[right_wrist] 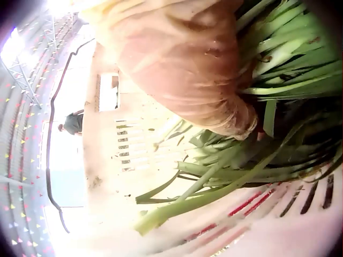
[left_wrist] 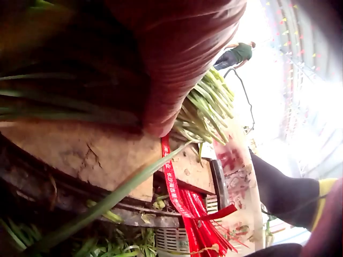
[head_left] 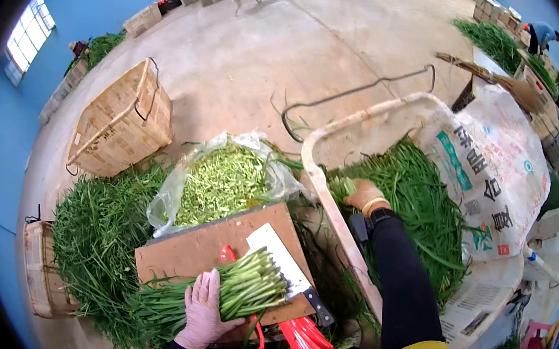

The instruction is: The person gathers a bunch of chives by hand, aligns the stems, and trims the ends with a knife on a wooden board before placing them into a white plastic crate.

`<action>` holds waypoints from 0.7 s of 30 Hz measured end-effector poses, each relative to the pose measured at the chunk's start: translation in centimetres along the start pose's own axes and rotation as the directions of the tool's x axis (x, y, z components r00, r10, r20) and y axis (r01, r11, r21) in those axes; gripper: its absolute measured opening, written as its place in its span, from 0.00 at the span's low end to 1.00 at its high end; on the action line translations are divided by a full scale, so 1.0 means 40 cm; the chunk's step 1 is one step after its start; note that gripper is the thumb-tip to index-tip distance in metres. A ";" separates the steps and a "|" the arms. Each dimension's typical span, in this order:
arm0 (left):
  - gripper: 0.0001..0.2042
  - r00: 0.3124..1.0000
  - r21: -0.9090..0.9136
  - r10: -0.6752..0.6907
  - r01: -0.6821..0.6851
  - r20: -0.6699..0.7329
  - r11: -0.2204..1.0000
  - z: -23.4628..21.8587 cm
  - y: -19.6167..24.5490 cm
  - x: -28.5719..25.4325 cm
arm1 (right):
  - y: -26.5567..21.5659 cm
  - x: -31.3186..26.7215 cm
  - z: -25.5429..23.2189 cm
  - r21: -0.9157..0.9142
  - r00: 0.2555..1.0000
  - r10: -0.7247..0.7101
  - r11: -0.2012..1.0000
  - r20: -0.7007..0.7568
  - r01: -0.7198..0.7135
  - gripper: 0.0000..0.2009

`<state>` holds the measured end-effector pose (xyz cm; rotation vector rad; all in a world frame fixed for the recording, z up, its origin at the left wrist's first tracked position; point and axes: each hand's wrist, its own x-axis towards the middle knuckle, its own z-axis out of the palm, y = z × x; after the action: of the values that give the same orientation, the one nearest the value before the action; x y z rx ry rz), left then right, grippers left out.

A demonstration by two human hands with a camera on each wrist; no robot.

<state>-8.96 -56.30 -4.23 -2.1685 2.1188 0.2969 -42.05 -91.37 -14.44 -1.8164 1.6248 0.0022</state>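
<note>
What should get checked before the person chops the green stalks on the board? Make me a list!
1. Bundle of stalks lies on the wooden board: ok.
2. Left hand rests flat on the bundle, keeping it steady: ok.
3. Cleaver lies on the board beside the cut ends, with nobody holding it: not ok for chopping yet.
4. Right hand is away in the crate, grabbing more stalks: not ok, it is busy.
5. Stalk ends lined up evenly: cannot tell.
6. Left fingers clear of the blade: ok, they sit back from the cut ends.
</note>
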 end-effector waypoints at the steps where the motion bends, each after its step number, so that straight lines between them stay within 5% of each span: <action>1: 0.65 1.000 -0.025 0.002 -0.002 -0.003 1.000 0.001 0.000 0.000 | 0.010 -0.007 0.002 0.085 0.999 -0.016 0.996 -0.028 0.018 0.32; 4: 0.66 1.000 -0.028 0.007 -0.007 -0.005 1.000 0.014 -0.007 0.002 | 0.065 -0.053 -0.007 0.404 0.994 -0.043 0.911 -0.102 0.081 0.33; 8: 0.66 1.000 -0.036 0.004 -0.003 0.003 0.999 0.007 0.001 0.004 | 0.129 -0.119 -0.035 0.398 0.948 -0.045 0.900 -0.316 0.176 0.29; 10: 0.65 1.000 -0.033 0.007 -0.007 -0.002 0.999 0.007 0.002 0.005 | 0.153 -0.138 -0.047 0.774 0.969 -0.210 0.590 -0.128 0.230 0.25; 14: 0.65 1.000 -0.029 0.015 -0.016 -0.013 0.999 0.010 0.003 0.003 | 0.137 -0.140 -0.050 0.607 0.950 -0.262 0.732 -0.167 0.309 0.24; 15: 0.65 1.000 -0.025 0.022 -0.023 -0.012 0.999 0.008 0.004 0.001 | 0.124 -0.134 -0.026 0.623 0.915 -0.321 0.672 -0.243 0.401 0.27; 17: 0.65 1.000 -0.027 0.013 -0.013 -0.002 1.000 0.005 0.008 0.007 | 0.058 -0.164 -0.024 0.265 0.952 -0.211 0.927 -0.223 0.267 0.27; 21: 0.63 0.998 -0.029 0.051 -0.053 -0.038 0.998 0.011 0.005 0.005 | 0.002 -0.197 0.008 0.196 0.970 -0.194 0.955 -0.149 0.222 0.20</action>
<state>-9.21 -56.40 -4.68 -2.1542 2.2074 0.2971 -43.69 -84.34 -11.31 -1.8418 1.4486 -0.3761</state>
